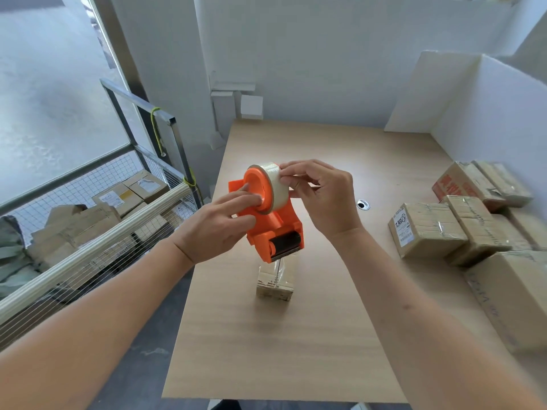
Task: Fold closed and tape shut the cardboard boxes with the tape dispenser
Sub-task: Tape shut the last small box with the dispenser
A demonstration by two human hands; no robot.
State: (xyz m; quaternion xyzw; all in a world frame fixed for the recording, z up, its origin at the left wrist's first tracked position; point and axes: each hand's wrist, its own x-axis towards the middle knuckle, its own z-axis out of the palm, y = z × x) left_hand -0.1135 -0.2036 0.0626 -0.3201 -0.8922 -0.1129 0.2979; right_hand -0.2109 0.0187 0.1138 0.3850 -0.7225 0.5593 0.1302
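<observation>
Your forearms frame a small taped box (275, 281) at centre frame. Above it, your left hand (220, 218) braces the orange tape dispenser (268, 216) with straight fingers, while your right hand (321, 195) pinches the tape roll (270, 180), probably hunting the loose end. The desk (296, 350) lies bare below; boxes (461, 226) crowd its right edge.

a light wooden table (266, 350) fills the middle of the view, with a small round metal grommet (363, 204) set into its top toward the right. white foam boards (438, 96) stand upright along the table's far right corner against a white wall (310, 54). to the left stands a wire mesh cart (88, 196) with a metal frame, a pale ribbed tube (88, 247) lying across its near rim.
</observation>
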